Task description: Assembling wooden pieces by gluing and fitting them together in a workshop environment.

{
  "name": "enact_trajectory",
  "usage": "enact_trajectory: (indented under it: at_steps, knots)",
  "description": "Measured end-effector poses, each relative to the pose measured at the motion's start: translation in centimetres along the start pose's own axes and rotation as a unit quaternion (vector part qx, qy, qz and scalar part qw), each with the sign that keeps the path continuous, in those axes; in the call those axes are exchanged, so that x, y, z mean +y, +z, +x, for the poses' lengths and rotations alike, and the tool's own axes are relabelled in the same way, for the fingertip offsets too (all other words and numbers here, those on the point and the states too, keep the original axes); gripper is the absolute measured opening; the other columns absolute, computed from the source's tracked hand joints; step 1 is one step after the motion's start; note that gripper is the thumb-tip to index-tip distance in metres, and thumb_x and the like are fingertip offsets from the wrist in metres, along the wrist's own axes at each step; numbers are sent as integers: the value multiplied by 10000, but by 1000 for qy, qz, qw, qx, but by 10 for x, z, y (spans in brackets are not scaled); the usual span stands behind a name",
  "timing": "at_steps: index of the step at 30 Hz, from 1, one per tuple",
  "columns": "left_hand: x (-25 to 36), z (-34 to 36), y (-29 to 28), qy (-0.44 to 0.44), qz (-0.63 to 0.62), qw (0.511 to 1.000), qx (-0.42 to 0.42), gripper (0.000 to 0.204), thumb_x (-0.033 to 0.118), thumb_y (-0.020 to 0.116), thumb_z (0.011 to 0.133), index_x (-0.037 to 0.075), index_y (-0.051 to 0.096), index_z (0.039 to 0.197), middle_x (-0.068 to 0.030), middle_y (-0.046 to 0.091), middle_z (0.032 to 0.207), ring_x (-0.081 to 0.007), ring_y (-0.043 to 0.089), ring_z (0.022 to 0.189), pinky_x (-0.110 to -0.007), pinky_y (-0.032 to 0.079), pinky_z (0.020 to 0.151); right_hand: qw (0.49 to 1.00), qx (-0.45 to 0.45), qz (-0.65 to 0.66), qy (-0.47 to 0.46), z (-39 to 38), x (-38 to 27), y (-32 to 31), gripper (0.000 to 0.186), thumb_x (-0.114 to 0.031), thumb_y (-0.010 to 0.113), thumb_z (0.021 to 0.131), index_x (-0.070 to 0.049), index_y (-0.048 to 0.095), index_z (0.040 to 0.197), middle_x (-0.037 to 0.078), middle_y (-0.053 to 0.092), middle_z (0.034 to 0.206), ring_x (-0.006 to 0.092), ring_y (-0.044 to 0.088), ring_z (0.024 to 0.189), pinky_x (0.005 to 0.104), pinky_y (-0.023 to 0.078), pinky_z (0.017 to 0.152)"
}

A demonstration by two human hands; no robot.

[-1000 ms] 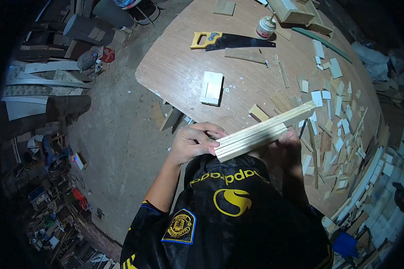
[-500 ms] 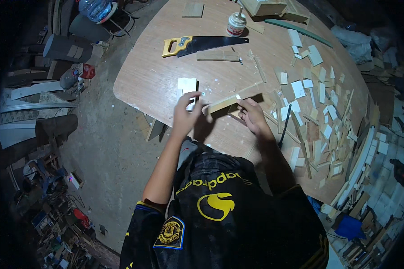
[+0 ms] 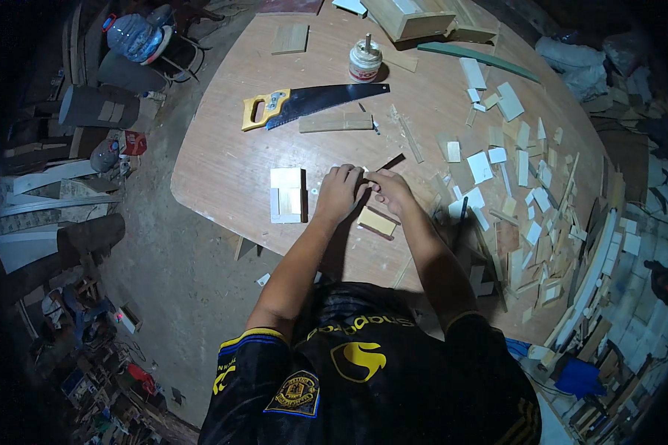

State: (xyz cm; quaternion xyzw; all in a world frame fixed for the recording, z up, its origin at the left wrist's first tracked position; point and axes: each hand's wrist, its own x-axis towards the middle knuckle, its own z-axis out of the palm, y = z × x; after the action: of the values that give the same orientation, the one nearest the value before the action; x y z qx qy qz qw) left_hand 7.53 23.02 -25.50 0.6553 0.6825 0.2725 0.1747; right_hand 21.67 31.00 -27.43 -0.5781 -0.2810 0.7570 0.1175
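My left hand (image 3: 339,194) and my right hand (image 3: 390,193) meet over the near middle of the table, fingers closed. Between them is a narrow wooden strip (image 3: 393,162), mostly covered by the fingers; its far end sticks out past my right hand and looks dark. Left of my left hand lies a pale, stepped wooden block (image 3: 287,194). Just below my right hand a small wooden piece (image 3: 378,221) with a dark edge rests on the tabletop. Both thumbs and the strip's near end are hard to make out.
A handsaw (image 3: 319,101) with a yellow handle lies beyond my hands, near a flat wood piece (image 3: 336,122). Behind stands an open jar (image 3: 365,61) with a stick in it. Many offcuts (image 3: 523,159) cover the table's right side. A wooden box (image 3: 416,22) sits at the far edge.
My left hand has moved right, away from the stepped block, to meet my right hand. The strip, earlier showing its pale length between the hands, is now mostly covered. The whole view has shifted.
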Motion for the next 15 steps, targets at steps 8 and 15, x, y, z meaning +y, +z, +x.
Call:
enact_trajectory:
  at_steps: [8,15]
  knots:
    - [-23,10,18,19,-47,999,10,240,108,672,808,-3,578,999,-163,561,1010,-357,537,928,-416,460,812,997,29,6,64,9,-9,5,115,-175,706,798,-120,610,765,-41,506,686,73,427,592,239,302,471]
    - [-18,21,21,11,-81,996,37,211,71,668,813,-26,554,961,-185,545,972,-374,536,907,-424,463,798,996,-7,-49,70,25,-17,-5,137,-175,683,825,-147,577,743,-64,476,672,60,440,610,221,316,507]
